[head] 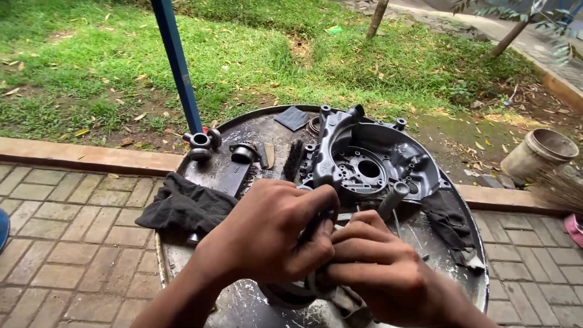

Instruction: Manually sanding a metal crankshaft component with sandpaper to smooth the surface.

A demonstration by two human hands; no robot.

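Observation:
My left hand (270,234) is closed around a dark, greasy metal part (316,226) over the near side of a round drum top (255,130). My right hand (379,273) presses a dirty grey rag (346,297) against the same part from the right. Most of the part is hidden under my fingers. Just beyond my hands lies a large dark engine casing (373,161) with a round centre hole. A grey metal cylinder (393,199) leans at its near edge.
A black cloth (182,206) hangs over the drum's left edge, another dark rag (452,228) on the right. A black brush (293,161), bearing (243,152) and small fittings (200,144) lie at the back. A blue pole (177,61), grass, brick paving, and a bucket (540,152) surround it.

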